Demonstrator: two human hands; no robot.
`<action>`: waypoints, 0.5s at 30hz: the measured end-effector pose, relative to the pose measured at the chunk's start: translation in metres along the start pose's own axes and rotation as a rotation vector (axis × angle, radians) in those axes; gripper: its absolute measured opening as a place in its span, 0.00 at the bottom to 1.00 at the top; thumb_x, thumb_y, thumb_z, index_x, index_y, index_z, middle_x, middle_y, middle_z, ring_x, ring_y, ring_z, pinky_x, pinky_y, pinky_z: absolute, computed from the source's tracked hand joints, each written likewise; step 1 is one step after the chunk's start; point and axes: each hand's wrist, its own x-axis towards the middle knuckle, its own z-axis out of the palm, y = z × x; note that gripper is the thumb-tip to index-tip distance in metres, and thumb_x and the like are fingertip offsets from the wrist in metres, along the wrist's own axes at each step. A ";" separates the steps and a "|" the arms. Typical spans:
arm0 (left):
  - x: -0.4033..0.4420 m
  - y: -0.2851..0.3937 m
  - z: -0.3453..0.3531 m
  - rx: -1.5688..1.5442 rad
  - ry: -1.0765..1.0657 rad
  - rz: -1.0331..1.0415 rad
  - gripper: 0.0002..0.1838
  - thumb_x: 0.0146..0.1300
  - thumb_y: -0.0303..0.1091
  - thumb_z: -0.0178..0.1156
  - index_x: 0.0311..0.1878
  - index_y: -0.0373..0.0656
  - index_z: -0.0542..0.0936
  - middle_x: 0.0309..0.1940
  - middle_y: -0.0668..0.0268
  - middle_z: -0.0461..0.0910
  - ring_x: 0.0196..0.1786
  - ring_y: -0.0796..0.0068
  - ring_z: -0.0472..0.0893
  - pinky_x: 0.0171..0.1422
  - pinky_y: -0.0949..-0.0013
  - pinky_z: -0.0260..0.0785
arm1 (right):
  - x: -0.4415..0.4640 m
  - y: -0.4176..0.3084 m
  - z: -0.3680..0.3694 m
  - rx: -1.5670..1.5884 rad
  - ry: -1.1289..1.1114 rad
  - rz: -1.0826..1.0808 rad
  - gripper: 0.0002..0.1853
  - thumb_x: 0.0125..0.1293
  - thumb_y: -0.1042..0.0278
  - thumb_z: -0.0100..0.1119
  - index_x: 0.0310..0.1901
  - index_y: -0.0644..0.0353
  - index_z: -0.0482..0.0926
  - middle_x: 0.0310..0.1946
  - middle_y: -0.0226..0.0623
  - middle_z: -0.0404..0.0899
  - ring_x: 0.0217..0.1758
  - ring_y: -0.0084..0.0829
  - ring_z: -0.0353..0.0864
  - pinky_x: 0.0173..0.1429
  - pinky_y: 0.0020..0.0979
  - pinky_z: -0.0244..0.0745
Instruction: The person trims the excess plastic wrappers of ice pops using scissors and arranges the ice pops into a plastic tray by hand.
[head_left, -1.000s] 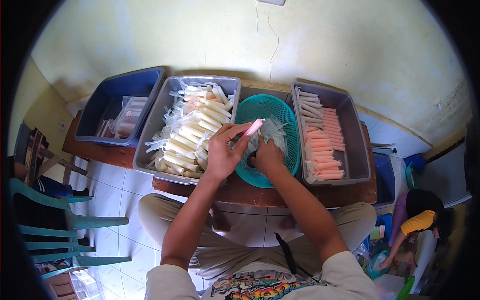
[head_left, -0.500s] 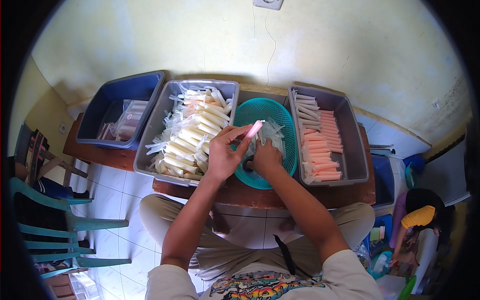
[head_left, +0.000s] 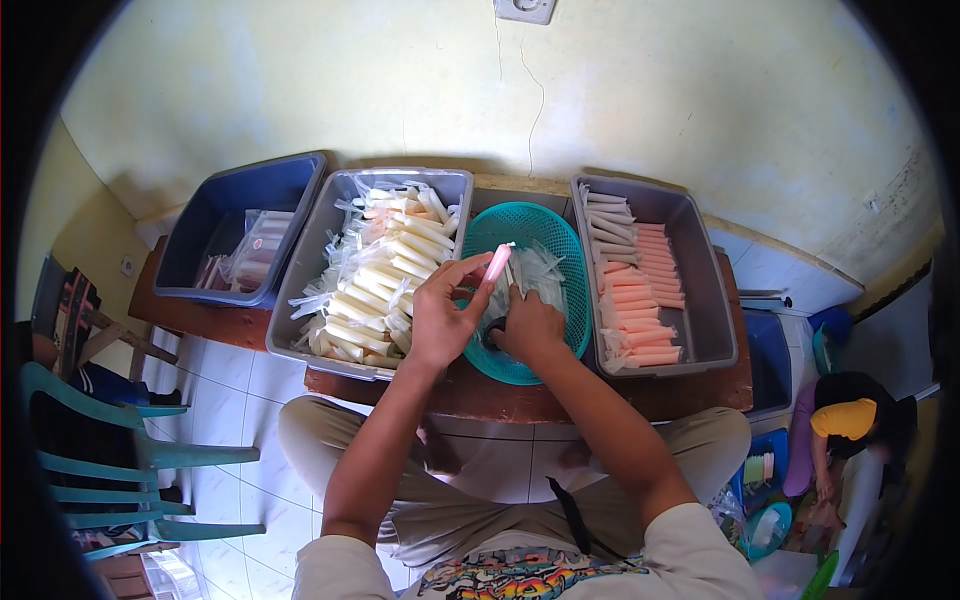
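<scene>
Head view: bent-fingered left hand (head_left: 447,308) pinches a tilted pink tube (head_left: 497,263).

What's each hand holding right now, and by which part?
The left hand pinches a pink tube by its lower part, upper end free. The right hand appears to grip a dark-handled tool by its handle.

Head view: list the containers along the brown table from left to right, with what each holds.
Dark blue bin with bagged packs → grey tub of pale yellow tubes → teal basket with clear plastic → second grey tub of whitish tubes and pink tubes.
</scene>
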 end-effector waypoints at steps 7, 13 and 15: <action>0.002 0.022 -0.001 -0.135 -0.015 -0.121 0.35 0.72 0.18 0.67 0.80 0.45 0.72 0.48 0.64 0.83 0.49 0.77 0.86 0.53 0.70 0.82 | -0.034 0.013 -0.031 0.360 0.183 -0.320 0.41 0.66 0.53 0.75 0.77 0.61 0.70 0.55 0.53 0.83 0.53 0.50 0.90 0.55 0.49 0.85; 0.004 0.027 0.003 -0.125 -0.017 -0.085 0.40 0.72 0.17 0.66 0.85 0.44 0.65 0.49 0.65 0.81 0.50 0.76 0.87 0.54 0.70 0.83 | -0.063 0.032 -0.074 0.681 0.224 -0.523 0.30 0.69 0.63 0.73 0.69 0.64 0.77 0.48 0.47 0.86 0.41 0.38 0.91 0.47 0.37 0.85; 0.004 0.033 0.010 -0.215 -0.022 -0.089 0.40 0.73 0.17 0.65 0.86 0.43 0.64 0.49 0.65 0.81 0.51 0.75 0.87 0.54 0.71 0.83 | -0.065 0.039 -0.081 0.715 0.226 -0.561 0.28 0.69 0.65 0.73 0.68 0.64 0.78 0.48 0.45 0.86 0.40 0.34 0.91 0.46 0.32 0.86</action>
